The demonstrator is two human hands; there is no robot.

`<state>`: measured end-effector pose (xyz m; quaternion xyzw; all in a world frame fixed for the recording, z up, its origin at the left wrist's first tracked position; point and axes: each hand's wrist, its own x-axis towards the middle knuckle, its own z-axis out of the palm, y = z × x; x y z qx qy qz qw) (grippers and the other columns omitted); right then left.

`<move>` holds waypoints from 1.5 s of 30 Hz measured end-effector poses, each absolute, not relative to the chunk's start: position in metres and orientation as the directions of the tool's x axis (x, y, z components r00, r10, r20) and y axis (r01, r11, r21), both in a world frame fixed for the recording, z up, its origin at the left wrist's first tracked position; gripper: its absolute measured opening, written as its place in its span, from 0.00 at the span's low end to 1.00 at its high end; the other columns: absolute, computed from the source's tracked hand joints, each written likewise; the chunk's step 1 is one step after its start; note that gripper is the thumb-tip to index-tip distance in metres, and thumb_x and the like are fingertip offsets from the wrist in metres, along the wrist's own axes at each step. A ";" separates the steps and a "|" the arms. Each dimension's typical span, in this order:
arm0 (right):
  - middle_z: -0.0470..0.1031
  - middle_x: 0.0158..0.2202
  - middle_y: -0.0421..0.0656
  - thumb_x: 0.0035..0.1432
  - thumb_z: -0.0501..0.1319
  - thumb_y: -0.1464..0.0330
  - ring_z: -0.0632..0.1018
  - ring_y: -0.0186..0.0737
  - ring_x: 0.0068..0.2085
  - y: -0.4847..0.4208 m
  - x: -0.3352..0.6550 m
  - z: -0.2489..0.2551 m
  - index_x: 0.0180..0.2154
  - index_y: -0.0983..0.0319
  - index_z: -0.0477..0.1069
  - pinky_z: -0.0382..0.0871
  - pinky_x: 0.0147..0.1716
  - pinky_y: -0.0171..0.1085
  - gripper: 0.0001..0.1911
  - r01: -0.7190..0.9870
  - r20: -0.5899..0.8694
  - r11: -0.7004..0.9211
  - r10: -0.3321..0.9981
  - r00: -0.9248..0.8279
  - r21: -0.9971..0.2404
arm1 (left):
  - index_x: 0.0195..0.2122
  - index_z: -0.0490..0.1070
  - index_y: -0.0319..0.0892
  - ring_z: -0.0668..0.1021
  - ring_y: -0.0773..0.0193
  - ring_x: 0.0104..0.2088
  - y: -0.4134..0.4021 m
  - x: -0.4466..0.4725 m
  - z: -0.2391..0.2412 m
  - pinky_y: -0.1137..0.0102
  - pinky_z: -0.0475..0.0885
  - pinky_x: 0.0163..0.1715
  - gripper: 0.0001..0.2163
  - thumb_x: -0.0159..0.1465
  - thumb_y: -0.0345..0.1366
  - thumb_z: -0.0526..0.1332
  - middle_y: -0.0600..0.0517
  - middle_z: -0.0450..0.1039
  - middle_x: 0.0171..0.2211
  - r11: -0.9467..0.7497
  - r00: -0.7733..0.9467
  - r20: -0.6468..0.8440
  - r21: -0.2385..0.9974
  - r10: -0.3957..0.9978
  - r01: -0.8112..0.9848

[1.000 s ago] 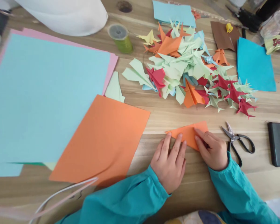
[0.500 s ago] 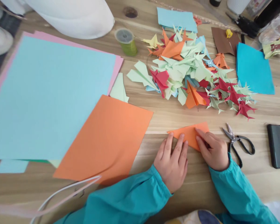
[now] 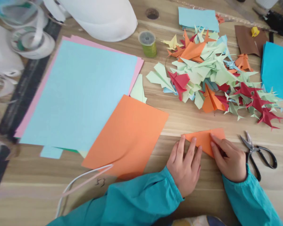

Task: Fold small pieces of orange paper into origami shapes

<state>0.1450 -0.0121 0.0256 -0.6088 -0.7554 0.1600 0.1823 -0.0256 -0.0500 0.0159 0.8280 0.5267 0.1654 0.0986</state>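
Observation:
A small folded piece of orange paper (image 3: pixel 205 139) lies on the wooden table, its narrow tip toward the left. My left hand (image 3: pixel 185 166) rests palm down, fingers spread, with the fingertips on the paper's left end and lower edge. On the right part of the paper, my right hand (image 3: pixel 230 158) is closed, thumb and index finger at the paper and the other fingers curled under. Just right of that hand lie scissors (image 3: pixel 251 146) with black handles, blades apart. A larger orange sheet (image 3: pixel 129 135) is left of my hands.
Folded paper shapes (image 3: pixel 212 69) in several colours are heaped beyond my hands. Large light blue sheets (image 3: pixel 82 94) over pink ones lie left. A spool of green thread (image 3: pixel 148 44), a bright blue paper stack (image 3: pixel 277 70) and tape rolls (image 3: pixel 33 42) stand about. A white cord (image 3: pixel 72 182) crosses the front.
The view has swung left, so things appear further right and the tape rolls have come into sight. Both hands keep their places on the folded orange paper.

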 end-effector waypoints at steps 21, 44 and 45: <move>0.72 0.24 0.42 0.55 0.56 0.69 0.71 0.32 0.23 -0.012 0.145 0.025 0.45 0.62 0.71 0.66 0.24 0.31 0.15 0.876 0.100 0.216 0.976 -0.192 -0.431 | 0.53 0.63 0.41 0.53 0.36 0.58 -0.050 -0.027 0.019 0.47 0.56 0.48 0.22 0.57 0.41 0.54 0.45 0.54 0.59 -0.398 0.376 0.129 0.322 0.917 0.859; 0.71 0.24 0.41 0.54 0.56 0.70 0.70 0.31 0.23 -0.010 0.145 0.025 0.44 0.64 0.71 0.63 0.23 0.30 0.15 0.878 0.121 0.245 0.969 -0.214 -0.410 | 0.54 0.62 0.43 0.55 0.39 0.58 -0.051 -0.028 0.016 0.51 0.54 0.49 0.23 0.59 0.44 0.52 0.47 0.54 0.59 -0.428 0.403 0.146 0.250 0.903 0.868; 0.71 0.23 0.41 0.54 0.56 0.70 0.70 0.31 0.22 -0.010 0.145 0.024 0.45 0.64 0.71 0.63 0.23 0.30 0.15 0.878 0.120 0.244 0.970 -0.213 -0.411 | 0.54 0.62 0.43 0.55 0.39 0.58 -0.051 -0.028 0.017 0.51 0.54 0.49 0.22 0.58 0.44 0.52 0.47 0.54 0.59 -0.425 0.401 0.142 0.254 0.905 0.869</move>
